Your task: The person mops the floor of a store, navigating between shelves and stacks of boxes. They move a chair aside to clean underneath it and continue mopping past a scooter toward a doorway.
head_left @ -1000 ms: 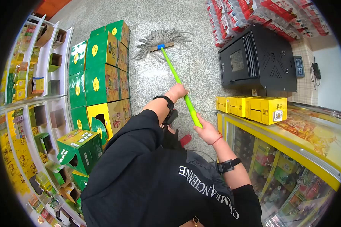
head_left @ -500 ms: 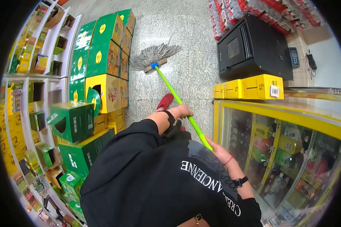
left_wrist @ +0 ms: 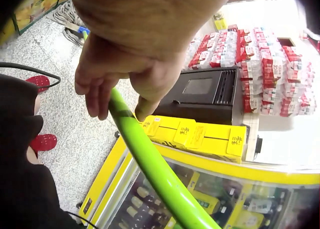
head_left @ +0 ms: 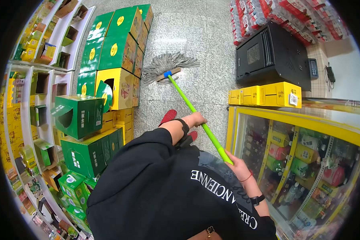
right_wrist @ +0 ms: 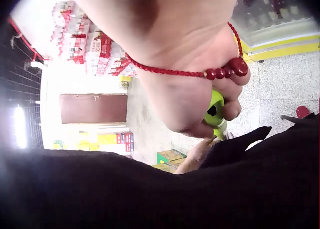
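Note:
A mop with a green handle (head_left: 185, 97) slants across the head view; its grey strands (head_left: 164, 64) lie spread on the speckled floor, joined by a blue clamp (head_left: 168, 74). Partway down the handle, my left hand (head_left: 195, 119) grips it, knuckles up. My right hand (head_left: 238, 166) holds the handle's end, nearer my body. In the left wrist view the left hand's fingers (left_wrist: 100, 91) curl about the green handle (left_wrist: 150, 161). The right wrist view has the right hand (right_wrist: 187, 101) wrapped round the end of the green handle (right_wrist: 215, 109), a red beaded bracelet above it.
Stacked green cartons (head_left: 118, 50) and shelves (head_left: 48, 100) line the left. On the right stand a black oven-like cabinet (head_left: 254, 56), yellow boxes (head_left: 268, 95) and a glass display case (head_left: 288, 160). Red shoes (head_left: 169, 117) are on the floor below me.
The mop head first came nearer and to the left, then shifted slightly right. Both hands moved lower and to the right in the head view, still gripping the handle. The surroundings shifted as well.

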`<state>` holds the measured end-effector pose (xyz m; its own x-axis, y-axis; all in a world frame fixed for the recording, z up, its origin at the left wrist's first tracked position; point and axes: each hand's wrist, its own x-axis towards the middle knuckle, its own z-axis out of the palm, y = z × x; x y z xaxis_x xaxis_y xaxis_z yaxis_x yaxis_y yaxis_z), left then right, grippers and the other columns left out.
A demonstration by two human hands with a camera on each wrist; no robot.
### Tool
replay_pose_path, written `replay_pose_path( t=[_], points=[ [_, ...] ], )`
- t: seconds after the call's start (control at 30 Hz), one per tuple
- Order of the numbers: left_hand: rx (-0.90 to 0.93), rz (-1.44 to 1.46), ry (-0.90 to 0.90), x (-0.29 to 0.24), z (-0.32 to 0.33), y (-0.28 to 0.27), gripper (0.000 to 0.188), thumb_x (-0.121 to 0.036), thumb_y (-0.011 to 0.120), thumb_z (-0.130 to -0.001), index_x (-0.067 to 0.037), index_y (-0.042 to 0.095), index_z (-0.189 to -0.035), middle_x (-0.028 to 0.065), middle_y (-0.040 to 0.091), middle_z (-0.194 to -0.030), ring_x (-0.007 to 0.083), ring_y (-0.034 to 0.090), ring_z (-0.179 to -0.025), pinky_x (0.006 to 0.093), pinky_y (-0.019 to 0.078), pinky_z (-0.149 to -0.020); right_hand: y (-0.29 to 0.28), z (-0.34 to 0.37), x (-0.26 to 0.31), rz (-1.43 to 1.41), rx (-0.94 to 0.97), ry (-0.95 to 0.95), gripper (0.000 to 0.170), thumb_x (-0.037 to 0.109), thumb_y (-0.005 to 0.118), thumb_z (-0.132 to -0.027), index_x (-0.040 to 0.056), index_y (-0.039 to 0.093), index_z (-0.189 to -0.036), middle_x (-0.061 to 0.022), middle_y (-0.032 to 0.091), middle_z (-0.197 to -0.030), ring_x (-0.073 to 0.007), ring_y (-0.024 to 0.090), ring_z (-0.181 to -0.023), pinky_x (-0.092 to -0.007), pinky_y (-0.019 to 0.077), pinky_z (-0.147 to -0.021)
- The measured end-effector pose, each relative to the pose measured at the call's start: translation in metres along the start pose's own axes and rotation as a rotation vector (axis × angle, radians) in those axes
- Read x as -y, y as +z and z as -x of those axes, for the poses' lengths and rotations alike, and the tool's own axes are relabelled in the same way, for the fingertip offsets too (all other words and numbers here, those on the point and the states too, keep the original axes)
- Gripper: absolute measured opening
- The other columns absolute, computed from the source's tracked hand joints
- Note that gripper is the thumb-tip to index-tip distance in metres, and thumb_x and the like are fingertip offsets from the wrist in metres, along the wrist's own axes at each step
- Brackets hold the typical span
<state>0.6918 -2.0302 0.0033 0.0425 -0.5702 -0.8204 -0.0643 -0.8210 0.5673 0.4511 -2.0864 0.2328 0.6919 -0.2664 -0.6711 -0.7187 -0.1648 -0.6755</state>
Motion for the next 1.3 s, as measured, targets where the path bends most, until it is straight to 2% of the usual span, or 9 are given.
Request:
replay_pose_path(
  t=[0.17,0.27,0.57,0.7,0.77,0.97,1.03,1.1,1.3],
  points=[
    [-0.293,-0.253,0.04,0.041,-0.048,-0.075,0.04,-0.035,0.056,-0.073,0.004,0.06,-0.081,0.0183,0.061,-0.081,0.0275,0.061,-0.074,0.0339,0.0487,-0.068,0.031,-0.087,0.053,-0.004,-0.002,0.062,0.053,0.017,0.056,-0.08,0.0067,0.035,-0.128,-0.0139,0.056,-0.108,-0.0165,0.055,-0.094,-0.0267,0.0419,-0.08],
    [-0.378,-0.111,-0.053,0.033,-0.028,-0.144,0.043,-0.035,0.056,-0.074,0.005,0.059,-0.088,0.0208,0.06,-0.087,0.0314,0.059,-0.084,0.0344,0.0461,-0.076,0.048,-0.151,0.091,0.007,0.036,0.128,0.055,0.018,0.055,-0.08,0.0077,0.033,-0.129,-0.0177,0.056,-0.106,-0.0219,0.058,-0.09,-0.0292,0.0437,-0.077],
    [-0.326,-0.016,-0.008,0.022,-0.013,-0.225,0.052,-0.039,0.063,-0.07,0.007,0.057,-0.092,0.0224,0.059,-0.092,0.0319,0.058,-0.086,0.0342,0.0457,-0.077,0.035,-0.2,0.151,0.122,0.011,0.014,0.058,0.023,0.055,-0.078,0.0107,0.032,-0.13,-0.0194,0.054,-0.109,-0.0307,0.055,-0.097,-0.032,0.0421,-0.082],
    [-0.391,-0.082,-0.016,0.042,-0.032,-0.192,0.057,-0.039,0.063,-0.071,0.011,0.054,-0.096,0.0226,0.059,-0.092,0.0313,0.058,-0.088,0.0339,0.0448,-0.079,0.05,-0.188,0.124,0.18,0.0,-0.005,0.058,0.024,0.055,-0.079,0.0114,0.031,-0.13,-0.0195,0.054,-0.108,-0.0307,0.055,-0.096,-0.0326,0.0424,-0.081],
    [-0.363,-0.233,-0.021,0.037,-0.011,-0.176,0.066,-0.038,0.063,-0.072,0.017,0.045,-0.104,0.0232,0.058,-0.094,0.0311,0.058,-0.089,0.0335,0.0443,-0.079,0.057,-0.173,0.124,0.223,0.164,0.224,0.059,0.024,0.054,-0.079,0.0122,0.029,-0.131,-0.0211,0.053,-0.11,-0.0306,0.054,-0.097,-0.0316,0.0419,-0.082],
    [-0.35,-0.207,0.037,0.055,0.005,-0.095,0.057,-0.039,0.053,-0.077,0.014,0.05,-0.098,0.0239,0.059,-0.088,0.0327,0.057,-0.089,0.0341,0.0439,-0.08,0.086,-0.106,0.045,0.125,-0.008,-0.068,0.063,0.03,0.053,-0.078,0.0155,0.026,-0.132,-0.027,0.057,-0.085,-0.039,0.056,-0.081,-0.0399,0.0443,-0.072],
    [-0.144,-0.39,0.036,0.046,0.022,-0.065,0.056,-0.042,0.05,-0.078,0.01,0.054,-0.096,0.0235,0.059,-0.088,0.0325,0.057,-0.088,0.0349,0.0438,-0.079,0.087,-0.074,0.029,0.115,-0.002,-0.061,0.062,0.029,0.053,-0.077,0.0153,0.027,-0.132,-0.0269,0.057,-0.086,-0.0388,0.056,-0.082,-0.0393,0.0443,-0.072],
    [-0.15,-0.324,0.001,0.056,0.024,-0.018,0.053,-0.044,0.048,-0.079,0.007,0.057,-0.09,0.0219,0.06,-0.083,0.0316,0.058,-0.082,0.0355,0.0447,-0.077,0.09,-0.036,0.009,0.074,0.053,0.073,0.063,0.03,0.054,-0.077,0.0153,0.028,-0.132,-0.0263,0.057,-0.088,-0.0378,0.057,-0.083,-0.0381,0.044,-0.074],
    [0.088,-0.319,-0.019,0.07,0.056,0.132,0.054,-0.05,0.053,-0.074,0.003,0.061,-0.072,0.0138,0.059,-0.062,0.0223,0.057,-0.051,0.0314,0.0484,-0.051,0.119,0.092,-0.112,0.02,0.016,-0.05,0.058,0.02,0.053,-0.08,0.0146,0.027,-0.132,-0.0228,0.055,-0.103,-0.0316,0.057,-0.092,-0.0334,0.0433,-0.079]
  ],
)
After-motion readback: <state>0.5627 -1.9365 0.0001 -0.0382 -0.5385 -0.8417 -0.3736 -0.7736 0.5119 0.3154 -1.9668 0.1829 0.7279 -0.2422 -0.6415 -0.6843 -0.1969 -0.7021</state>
